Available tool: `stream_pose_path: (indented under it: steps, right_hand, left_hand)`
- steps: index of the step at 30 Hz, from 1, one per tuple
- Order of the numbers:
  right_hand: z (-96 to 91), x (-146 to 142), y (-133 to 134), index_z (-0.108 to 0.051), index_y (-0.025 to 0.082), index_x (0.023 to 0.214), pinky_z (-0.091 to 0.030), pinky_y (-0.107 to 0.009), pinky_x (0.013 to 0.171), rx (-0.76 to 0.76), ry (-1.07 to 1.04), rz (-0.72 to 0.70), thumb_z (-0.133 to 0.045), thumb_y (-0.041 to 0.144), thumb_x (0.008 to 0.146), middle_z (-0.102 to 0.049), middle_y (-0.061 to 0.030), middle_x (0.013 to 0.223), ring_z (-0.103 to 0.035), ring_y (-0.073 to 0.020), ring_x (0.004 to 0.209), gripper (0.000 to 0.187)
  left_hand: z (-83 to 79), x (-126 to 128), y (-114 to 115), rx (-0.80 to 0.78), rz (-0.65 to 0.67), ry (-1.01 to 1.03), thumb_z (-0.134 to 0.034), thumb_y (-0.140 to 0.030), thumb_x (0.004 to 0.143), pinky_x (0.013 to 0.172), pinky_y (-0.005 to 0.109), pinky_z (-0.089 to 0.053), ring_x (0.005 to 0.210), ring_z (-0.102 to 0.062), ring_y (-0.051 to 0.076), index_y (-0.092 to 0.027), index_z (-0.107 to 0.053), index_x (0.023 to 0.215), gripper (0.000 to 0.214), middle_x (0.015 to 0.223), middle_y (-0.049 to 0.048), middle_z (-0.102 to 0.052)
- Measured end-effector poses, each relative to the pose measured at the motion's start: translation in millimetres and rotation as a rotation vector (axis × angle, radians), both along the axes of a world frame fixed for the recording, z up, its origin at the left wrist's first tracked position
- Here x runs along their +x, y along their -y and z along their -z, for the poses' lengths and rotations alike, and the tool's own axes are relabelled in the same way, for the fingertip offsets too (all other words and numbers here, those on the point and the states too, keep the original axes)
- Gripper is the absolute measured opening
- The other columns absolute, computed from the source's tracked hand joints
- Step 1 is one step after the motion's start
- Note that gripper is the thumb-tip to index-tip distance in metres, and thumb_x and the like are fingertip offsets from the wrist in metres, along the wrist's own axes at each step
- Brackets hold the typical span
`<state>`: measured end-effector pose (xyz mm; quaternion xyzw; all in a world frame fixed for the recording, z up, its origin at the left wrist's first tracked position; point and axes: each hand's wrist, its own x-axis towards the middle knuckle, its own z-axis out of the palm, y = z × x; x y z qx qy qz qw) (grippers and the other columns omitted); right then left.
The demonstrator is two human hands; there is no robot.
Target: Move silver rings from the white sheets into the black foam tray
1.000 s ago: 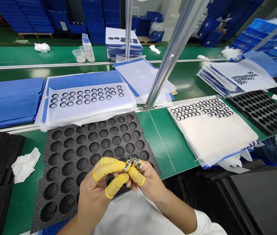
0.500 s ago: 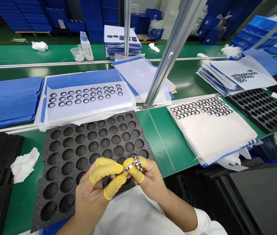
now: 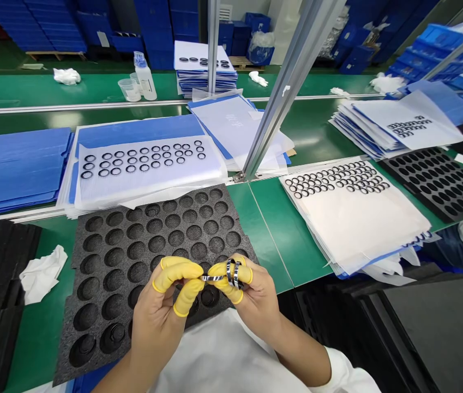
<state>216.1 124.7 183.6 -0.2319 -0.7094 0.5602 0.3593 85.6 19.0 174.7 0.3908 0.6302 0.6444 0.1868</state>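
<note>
My left hand [image 3: 161,314] pinched one ring [image 3: 211,278] edgewise; my right hand [image 3: 256,297] wore spare rings [image 3: 233,273] on a fingertip, seemingly for safekeeping, above the foam tray [image 3: 125,245].

No words or numbers can be read here. The white sheet [image 3: 237,124] by the slanted metal post [image 3: 284,93] has faint gray marks, but they are too blurry to read. The white label [image 3: 101,40] on the blue crates [image 3: 71,22] far back is too small to read.

Bright, even overhead light, soft shadows, sharp focus, wide-angle bending at the edges.
</note>
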Motion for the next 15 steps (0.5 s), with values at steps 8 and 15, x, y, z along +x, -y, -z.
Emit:
stream_pose_path:
  steps: [8,15]
  right_hand:
    - [-1.6,1.8,0.2,-0.082,0.027,0.088,-0.051,-0.034,0.07,0.023,-0.017,0.031,-0.062,0.057,0.097,-0.071,-0.0047,0.073,-0.057,-0.0183,0.068,0.037]
    - [-4.3,2.4,-0.8,-0.082,0.026,0.092,-0.051,-0.035,0.071,0.079,0.035,0.061,-0.058,0.051,0.101,-0.07,-0.0053,0.074,-0.055,-0.0182,0.067,0.036]
  left_hand:
    - [-2.3,3.3,-3.1,0.001,0.069,0.09,-0.072,-0.025,0.091,0.061,0.02,-0.051,0.062,-0.055,0.011,-0.026,-0.075,0.097,0.006,0.086,0.0005,-0.069]
    - [0.0,7.6,-1.8,-0.054,0.113,0.235,-0.079,-0.029,0.086,0.063,0.021,-0.052,0.063,-0.053,0.011,-0.025,-0.076,0.097,0.012,0.089,0.0018,-0.068]
